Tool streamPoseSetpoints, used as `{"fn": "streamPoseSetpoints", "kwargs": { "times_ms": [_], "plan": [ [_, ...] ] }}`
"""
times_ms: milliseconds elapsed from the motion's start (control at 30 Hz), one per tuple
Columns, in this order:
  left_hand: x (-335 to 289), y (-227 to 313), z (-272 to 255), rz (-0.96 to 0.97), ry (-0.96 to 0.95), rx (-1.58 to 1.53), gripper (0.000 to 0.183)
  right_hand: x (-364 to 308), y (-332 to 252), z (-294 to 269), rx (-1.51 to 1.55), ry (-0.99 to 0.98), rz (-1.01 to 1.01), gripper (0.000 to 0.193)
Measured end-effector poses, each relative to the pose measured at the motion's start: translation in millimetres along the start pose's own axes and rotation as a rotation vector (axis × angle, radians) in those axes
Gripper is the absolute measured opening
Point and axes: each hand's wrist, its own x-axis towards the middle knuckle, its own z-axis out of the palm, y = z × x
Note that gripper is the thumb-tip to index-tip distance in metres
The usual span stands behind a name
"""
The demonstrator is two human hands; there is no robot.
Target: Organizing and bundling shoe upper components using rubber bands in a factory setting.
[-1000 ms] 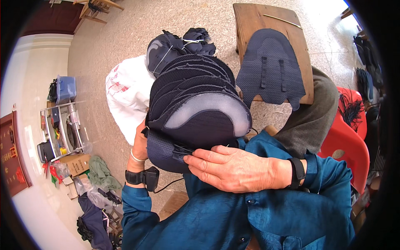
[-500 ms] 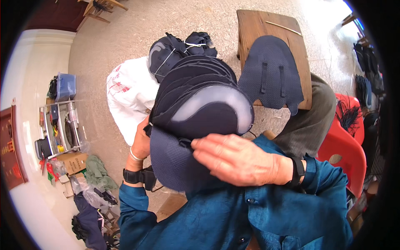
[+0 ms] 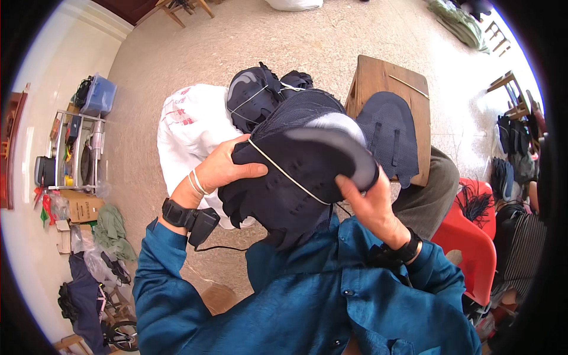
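A stack of dark navy fabric shoe uppers (image 3: 296, 204) is in front of my chest, the top piece showing a pale grey curved band at its toe end. Across it, slantwise, runs a thin white cord (image 3: 288, 174). My left hand (image 3: 220, 170) grips the stack's left edge, thumb lying on top. At the toe end on the right, my right hand (image 3: 374, 207) holds the edge with its thumb on top and fingers mostly hidden beneath. Just beyond, another tied bundle of dark uppers (image 3: 247, 97) rests by a white sack (image 3: 186, 127).
A wooden stool (image 3: 378, 77) at the back right carries a single loose upper (image 3: 384, 133) and a thin stick (image 3: 409, 87). To the right stands a red plastic chair (image 3: 473, 248) with dark strands on it. Along the left wall are a metal rack (image 3: 77, 154) and a cardboard box (image 3: 83, 206).
My right hand has gone from lying flat on the fabric to gripping the toe end. My left hand is now over the left edge. The cord now shows across the stack.
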Motion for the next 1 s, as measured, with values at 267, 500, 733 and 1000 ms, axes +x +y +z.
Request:
{"fn": "streamPoseSetpoints", "kwargs": {
  "times_ms": [267, 500, 733, 1000],
  "plan": [
    [-7.0, -0.9, -5.4, -0.057, 0.053, -0.05, 0.074, 8.8, 22.5, 7.0, 0.039, 0.222, 0.086, 0.079],
    [-3.3, -12.2, -7.5, -0.016, 0.024, -0.119, 0.059, 3.2, -14.8, -13.1, -0.715, 0.215, -0.627, 0.083],
    [6.5, -9.3, -13.5, -0.042, -0.027, -0.216, 0.058, 17.8, -9.3, 8.4, -0.537, -0.394, -0.417, 0.091],
    [13.3, 0.8, -28.1, -0.143, -0.236, -0.327, 0.068, 33.6, -8.9, 7.9, -0.45, -0.47, -0.396, 0.082]
  ]
}}
